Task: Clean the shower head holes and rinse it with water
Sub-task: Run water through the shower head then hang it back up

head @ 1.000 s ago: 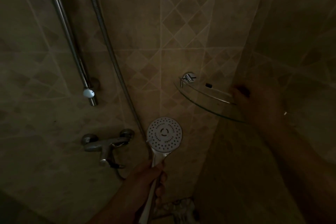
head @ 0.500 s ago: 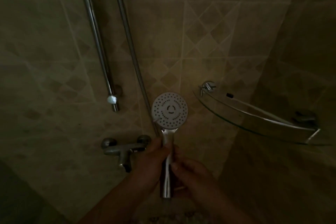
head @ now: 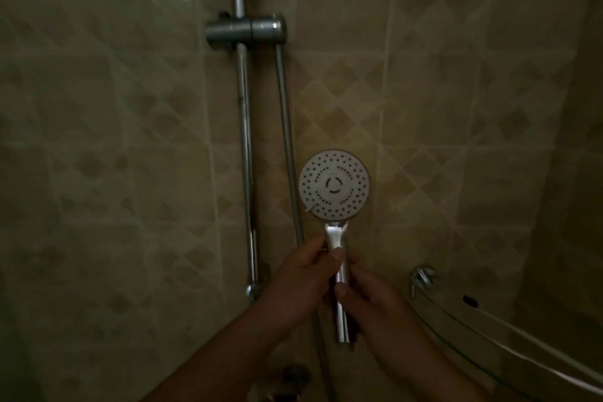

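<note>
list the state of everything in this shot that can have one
shower head: off its bracket, held upright, face toward the camera, no water coming out
left hand: gripping the handle high up
right hand: gripping the handle lower down
slider bracket: on the rail, empty
glass corner shelf: mounted; only a small dark item shows on it

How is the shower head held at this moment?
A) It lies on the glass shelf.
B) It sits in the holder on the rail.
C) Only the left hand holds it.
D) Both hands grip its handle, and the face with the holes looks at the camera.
D: the left hand and the right hand both close around the handle of the shower head, whose holed face points toward the camera.
</note>
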